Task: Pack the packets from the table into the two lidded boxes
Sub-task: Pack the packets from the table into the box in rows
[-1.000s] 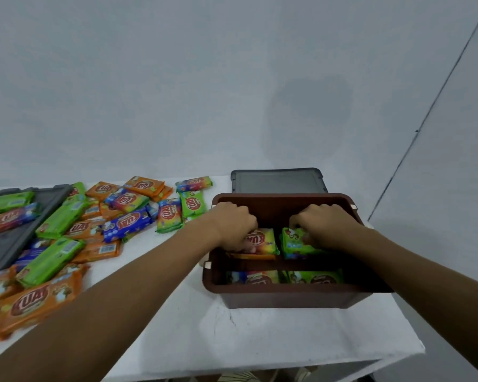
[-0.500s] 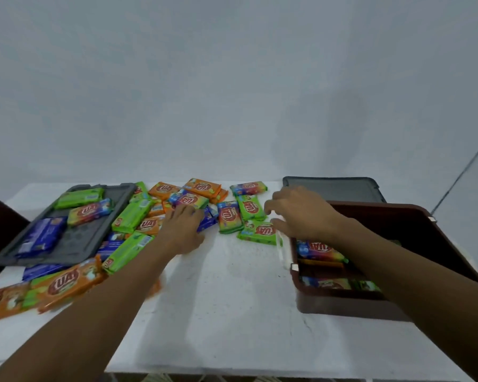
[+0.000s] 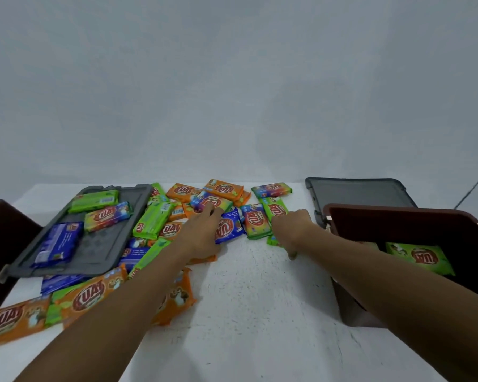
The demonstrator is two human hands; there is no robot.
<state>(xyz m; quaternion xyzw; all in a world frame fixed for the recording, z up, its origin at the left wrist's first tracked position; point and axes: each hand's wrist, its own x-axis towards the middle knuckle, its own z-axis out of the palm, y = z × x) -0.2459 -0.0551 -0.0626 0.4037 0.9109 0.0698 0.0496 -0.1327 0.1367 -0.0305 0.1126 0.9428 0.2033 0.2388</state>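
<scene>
While packets (image 3: 255, 221) litter table (image 3: 260, 299) | left grip (image 3: 203, 232) apart over packets | right grip (image 3: 293, 226): cannot tell

The packets (image 3: 255, 220) were orange, green, blue or rainbow-blended, each with a red oval logo. The surface (image 3: 260, 299) was white, flecked with dark specks. The left box (image 3: 0, 244) and right box (image 3: 398, 224) were dark reddish-brown; the left lid (image 3: 94, 244) and right lid (image 3: 356, 193) were dark grey.

Soft even light, slight blur, wide-angle edges.
</scene>
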